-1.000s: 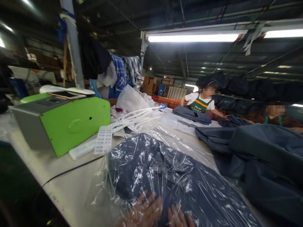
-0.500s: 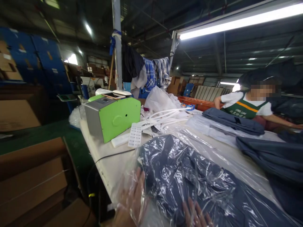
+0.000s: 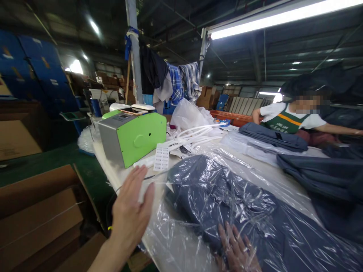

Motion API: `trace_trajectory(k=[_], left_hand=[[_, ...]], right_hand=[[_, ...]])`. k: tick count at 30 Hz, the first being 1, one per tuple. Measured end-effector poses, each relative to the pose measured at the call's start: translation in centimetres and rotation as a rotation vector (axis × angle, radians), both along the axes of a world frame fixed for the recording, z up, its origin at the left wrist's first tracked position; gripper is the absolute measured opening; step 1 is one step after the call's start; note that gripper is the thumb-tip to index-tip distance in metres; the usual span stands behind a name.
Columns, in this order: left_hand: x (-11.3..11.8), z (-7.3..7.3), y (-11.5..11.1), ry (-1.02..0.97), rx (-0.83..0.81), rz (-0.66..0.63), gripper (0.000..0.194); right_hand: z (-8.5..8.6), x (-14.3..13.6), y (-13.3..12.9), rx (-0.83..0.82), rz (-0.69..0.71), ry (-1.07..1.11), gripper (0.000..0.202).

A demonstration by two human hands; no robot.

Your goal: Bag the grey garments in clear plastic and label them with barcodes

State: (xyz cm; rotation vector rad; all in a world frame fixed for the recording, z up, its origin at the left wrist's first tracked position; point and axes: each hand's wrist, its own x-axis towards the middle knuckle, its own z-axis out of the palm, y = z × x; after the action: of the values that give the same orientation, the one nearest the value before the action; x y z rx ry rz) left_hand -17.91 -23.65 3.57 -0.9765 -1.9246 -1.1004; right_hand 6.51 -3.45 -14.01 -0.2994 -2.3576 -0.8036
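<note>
In the head view, the left hand (image 3: 132, 207) is out of the clear bag (image 3: 177, 241) that covered it half a second ago; it is now raised over the table's (image 3: 117, 175) left edge, thumb spread wide from the fingers, holding nothing. The right hand (image 3: 238, 247) stays under the film (seen through it), fingers slightly parted and flat on the dark garment (image 3: 204, 211), which lies toward the near edge.

Counted: two hands, one bagged garment, one green machine (image 3: 141, 139) by the left edge, one label sheet (image 3: 161, 156), one co-worker (image 3: 286, 121) beyond the far edge.
</note>
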Motion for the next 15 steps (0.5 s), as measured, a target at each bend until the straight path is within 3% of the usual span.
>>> trace_trajectory(k=[2, 3, 6, 9, 11, 15], left_hand=[[2.8, 1.2, 6.0, 0.037, -0.117, -0.141, 0.043], [4.4, 1.1, 8.6, 0.062, -0.242, -0.262, 0.045], [8.3, -2.3, 13.1, 0.131, -0.697, -0.627, 0.053], [9.1, -7.5, 12.8, 0.196, -0.944, -0.825, 0.050], [8.4, -10.3, 11.8, 0.258, -0.943, -0.782, 0.050], [7.2, -12.5, 10.9, 0.475, -0.736, -0.638, 0.065]], right_hand=[[0.2, 0.1, -0.5, -0.050, -0.067, 0.000, 0.054], [0.2, 0.0, -0.8, -0.063, -0.077, 0.008, 0.054], [-0.6, -0.7, -1.5, -0.081, -0.018, 0.102, 0.048], [-1.8, -1.7, -1.7, -0.106, -0.001, 0.245, 0.041], [-2.1, -1.8, -2.0, -0.087, -0.013, 0.267, 0.039], [-1.6, 2.3, -3.1, -0.036, -0.076, 0.274, 0.047]])
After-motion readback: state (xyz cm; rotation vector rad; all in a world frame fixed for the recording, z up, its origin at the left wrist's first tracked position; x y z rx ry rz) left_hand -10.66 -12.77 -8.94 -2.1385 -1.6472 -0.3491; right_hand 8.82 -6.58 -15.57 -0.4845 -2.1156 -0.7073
